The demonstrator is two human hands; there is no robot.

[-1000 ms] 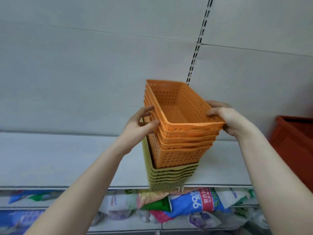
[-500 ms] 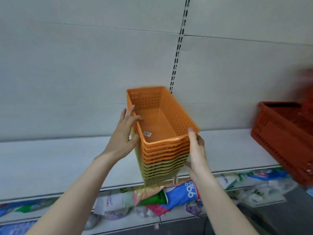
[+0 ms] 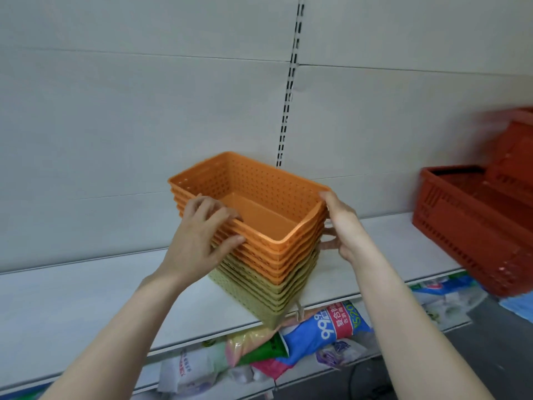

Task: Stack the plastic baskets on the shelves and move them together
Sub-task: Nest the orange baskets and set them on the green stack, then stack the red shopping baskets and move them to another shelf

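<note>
Stack: I hold one nested stack, orange baskets [image 3: 259, 223] on top and yellow-green baskets [image 3: 277, 293] below, because the task wants them moved as one piece.

Where it is: the stack is at the front edge of the shelf [image 3: 86, 295], turned diagonal, and one low corner reaches past this edge. I cannot tell if the bottom rests on the shelf or is just above it.

Left hand: my left hand [image 3: 199, 241] is half closed on the near-left long rim of the top orange basket; the fingers curl over the rim and the thumb presses the outer wall. I judge this grip keeps the upper baskets from sliding off.

Right hand: my right hand [image 3: 343, 226] is spread open against the right short end of the stack, the upper fingers at the top rim, the lower ones against the orange layers further down. So it clamps by pressure from the side.

Why two sides: pressure from opposite sides keeps the nested layers together, I think.

Neighbours: a red crate [image 3: 473, 223] stands well apart toward the right end of the shelf, and another red shape above it is too blurred to name. Packaged bags [image 3: 331, 327] lie on the shelf under the stack.

Risk: the overhanging corner can tip the stack if I let go now, so I judge it needs a push deeper.
</note>
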